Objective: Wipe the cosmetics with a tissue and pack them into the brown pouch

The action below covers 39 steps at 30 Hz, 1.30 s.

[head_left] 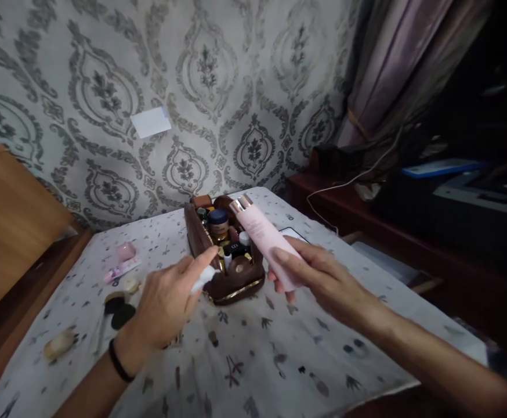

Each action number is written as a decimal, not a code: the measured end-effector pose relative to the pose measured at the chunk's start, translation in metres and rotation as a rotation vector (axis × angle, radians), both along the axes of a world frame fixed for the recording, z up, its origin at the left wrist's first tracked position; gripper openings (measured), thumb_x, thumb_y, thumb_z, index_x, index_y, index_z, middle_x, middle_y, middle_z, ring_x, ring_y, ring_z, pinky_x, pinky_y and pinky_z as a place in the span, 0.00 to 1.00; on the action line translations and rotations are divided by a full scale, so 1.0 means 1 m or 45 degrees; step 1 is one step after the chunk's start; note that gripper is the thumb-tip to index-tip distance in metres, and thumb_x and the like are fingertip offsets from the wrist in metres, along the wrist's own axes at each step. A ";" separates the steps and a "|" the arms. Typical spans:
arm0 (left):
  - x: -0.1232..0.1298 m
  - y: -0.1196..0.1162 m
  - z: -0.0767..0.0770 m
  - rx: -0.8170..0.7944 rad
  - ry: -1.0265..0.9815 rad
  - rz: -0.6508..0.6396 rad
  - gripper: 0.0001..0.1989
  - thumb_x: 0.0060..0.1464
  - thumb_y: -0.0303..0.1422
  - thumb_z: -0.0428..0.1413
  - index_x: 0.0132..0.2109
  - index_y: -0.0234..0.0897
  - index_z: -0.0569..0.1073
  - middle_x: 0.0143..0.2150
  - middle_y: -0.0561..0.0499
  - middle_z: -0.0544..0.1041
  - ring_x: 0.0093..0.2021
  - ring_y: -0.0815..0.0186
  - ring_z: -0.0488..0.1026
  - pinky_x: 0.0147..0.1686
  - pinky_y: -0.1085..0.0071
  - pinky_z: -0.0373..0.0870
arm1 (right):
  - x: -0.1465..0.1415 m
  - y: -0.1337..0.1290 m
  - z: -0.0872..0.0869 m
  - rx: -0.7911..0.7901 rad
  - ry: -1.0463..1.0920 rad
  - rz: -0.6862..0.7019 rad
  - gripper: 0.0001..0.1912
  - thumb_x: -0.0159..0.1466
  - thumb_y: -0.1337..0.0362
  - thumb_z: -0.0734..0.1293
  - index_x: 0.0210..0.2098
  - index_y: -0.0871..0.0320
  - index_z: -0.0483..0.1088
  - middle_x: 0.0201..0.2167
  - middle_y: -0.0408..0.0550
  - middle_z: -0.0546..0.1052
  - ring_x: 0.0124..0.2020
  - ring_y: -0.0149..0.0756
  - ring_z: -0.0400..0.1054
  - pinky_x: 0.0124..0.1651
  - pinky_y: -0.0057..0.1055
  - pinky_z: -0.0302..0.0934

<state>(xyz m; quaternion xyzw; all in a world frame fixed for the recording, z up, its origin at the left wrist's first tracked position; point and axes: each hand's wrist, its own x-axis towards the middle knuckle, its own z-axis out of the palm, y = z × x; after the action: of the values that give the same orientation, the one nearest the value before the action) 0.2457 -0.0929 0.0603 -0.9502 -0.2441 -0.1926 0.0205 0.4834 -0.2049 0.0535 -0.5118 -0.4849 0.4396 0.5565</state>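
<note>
My right hand (303, 268) is closed around a pink bottle (267, 241) with a shiny silver cap, held tilted over the right side of an open brown bag (231, 283). Inside the bag stand a jar with a blue lid (218, 222), a black item (236, 249) and several other small containers. My left hand (170, 299), with a black band at the wrist, is at the bag's front left. Its fingers hold a small white item (205, 278), partly hidden by the hand, and the index finger reaches toward the bag's opening.
On the patterned white cloth (245, 360), left side, lie a pink jar (125, 251), a pink tube (122, 270), a dark open compact (120, 312) and a pale, blurred item (60, 345). A wooden panel (14, 220) borders the left; a dark red ledge (344, 212) with a cable is right.
</note>
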 end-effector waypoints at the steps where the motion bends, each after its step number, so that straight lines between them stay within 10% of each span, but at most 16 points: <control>1: 0.007 0.008 0.006 0.085 0.155 0.079 0.29 0.59 0.26 0.46 0.67 0.45 0.62 0.44 0.48 0.80 0.37 0.59 0.79 0.33 0.68 0.72 | 0.012 0.003 0.007 -0.006 -0.132 0.000 0.22 0.63 0.44 0.66 0.34 0.59 0.69 0.26 0.45 0.72 0.24 0.32 0.68 0.22 0.26 0.62; 5: 0.022 0.025 0.012 0.221 0.530 0.252 0.33 0.55 0.23 0.48 0.66 0.48 0.63 0.47 0.48 0.79 0.35 0.59 0.79 0.29 0.68 0.69 | 0.045 0.015 0.026 0.002 -0.625 0.013 0.21 0.67 0.46 0.60 0.35 0.59 0.67 0.23 0.43 0.70 0.20 0.29 0.63 0.22 0.26 0.57; 10: 0.012 0.033 -0.011 0.222 0.353 0.168 0.30 0.57 0.25 0.45 0.66 0.46 0.62 0.48 0.49 0.79 0.40 0.59 0.79 0.31 0.69 0.71 | 0.064 0.037 0.042 0.093 -1.108 -0.060 0.14 0.68 0.55 0.61 0.48 0.57 0.65 0.23 0.40 0.70 0.22 0.30 0.60 0.26 0.26 0.51; 20: 0.011 0.031 -0.041 0.335 0.093 0.125 0.41 0.53 0.21 0.46 0.72 0.47 0.48 0.46 0.48 0.77 0.37 0.63 0.78 0.29 0.73 0.70 | 0.055 0.124 0.064 0.234 -1.361 0.364 0.09 0.60 0.61 0.69 0.29 0.61 0.75 0.21 0.39 0.68 0.26 0.28 0.61 0.31 0.28 0.48; 29: 0.011 0.030 -0.042 0.240 0.099 0.137 0.43 0.53 0.21 0.45 0.73 0.48 0.45 0.46 0.48 0.75 0.34 0.64 0.76 0.28 0.74 0.69 | 0.002 0.172 0.057 0.168 -1.659 0.547 0.14 0.55 0.73 0.70 0.42 0.59 0.77 0.37 0.49 0.79 0.35 0.38 0.72 0.31 0.28 0.55; 39: 0.014 0.032 -0.039 0.247 0.082 0.117 0.41 0.55 0.21 0.45 0.73 0.49 0.45 0.43 0.49 0.76 0.34 0.63 0.77 0.27 0.73 0.69 | 0.007 0.194 0.035 0.187 -1.749 0.469 0.11 0.58 0.70 0.70 0.41 0.59 0.75 0.41 0.50 0.79 0.41 0.41 0.73 0.33 0.29 0.54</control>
<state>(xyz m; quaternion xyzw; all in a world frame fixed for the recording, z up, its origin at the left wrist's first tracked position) 0.2594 -0.0611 0.0216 -0.9372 -0.2669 -0.1837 0.1289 0.4901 -0.0113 0.0886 -0.5439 -0.8328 0.0708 0.0750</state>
